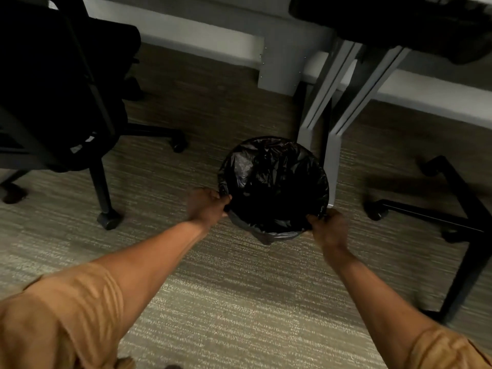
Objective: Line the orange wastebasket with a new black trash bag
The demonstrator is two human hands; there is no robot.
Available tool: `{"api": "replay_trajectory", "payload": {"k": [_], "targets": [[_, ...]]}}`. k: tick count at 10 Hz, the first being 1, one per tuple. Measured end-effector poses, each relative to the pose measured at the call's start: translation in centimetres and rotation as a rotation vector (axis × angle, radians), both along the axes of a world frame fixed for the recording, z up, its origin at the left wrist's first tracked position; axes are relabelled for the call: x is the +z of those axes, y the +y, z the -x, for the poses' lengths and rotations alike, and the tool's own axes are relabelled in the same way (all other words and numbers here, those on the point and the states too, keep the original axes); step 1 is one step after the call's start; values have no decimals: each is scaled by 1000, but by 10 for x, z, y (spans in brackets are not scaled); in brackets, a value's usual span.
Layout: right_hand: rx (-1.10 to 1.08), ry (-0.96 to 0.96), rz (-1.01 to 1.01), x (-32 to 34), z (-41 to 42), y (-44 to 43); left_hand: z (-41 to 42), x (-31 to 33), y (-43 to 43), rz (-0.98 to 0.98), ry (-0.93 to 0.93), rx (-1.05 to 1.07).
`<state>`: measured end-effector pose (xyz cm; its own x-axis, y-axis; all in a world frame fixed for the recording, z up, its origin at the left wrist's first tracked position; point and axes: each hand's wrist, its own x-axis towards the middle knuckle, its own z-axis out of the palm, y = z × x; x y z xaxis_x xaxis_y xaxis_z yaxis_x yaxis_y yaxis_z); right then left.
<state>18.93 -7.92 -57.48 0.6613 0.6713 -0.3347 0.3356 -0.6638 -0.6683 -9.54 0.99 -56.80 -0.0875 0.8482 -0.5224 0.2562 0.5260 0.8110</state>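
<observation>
A black trash bag (271,182) covers the round wastebasket on the carpet; its plastic is folded over the rim all the way round, and only a small dim strip of the basket's wall (266,238) shows below the fold at the near side. My left hand (206,206) grips the bag-covered rim at the near left. At the near right of the rim, my right hand (328,229) is closed on it. Both arms reach forward. The inside of the basket is dark and crinkled.
A grey desk leg (331,155) stands right behind the basket, touching or nearly so. A black office chair (66,102) with castors is at the left. Another chair base (458,209) lies at the right. Striped carpet (239,302) fills the foreground.
</observation>
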Motion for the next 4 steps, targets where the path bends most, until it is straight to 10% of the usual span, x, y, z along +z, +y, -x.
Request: {"api": "replay_trajectory", "payload": {"k": [4], "targets": [[36, 17, -28, 20, 1, -13, 4, 15, -8, -97, 457, -257]]}}
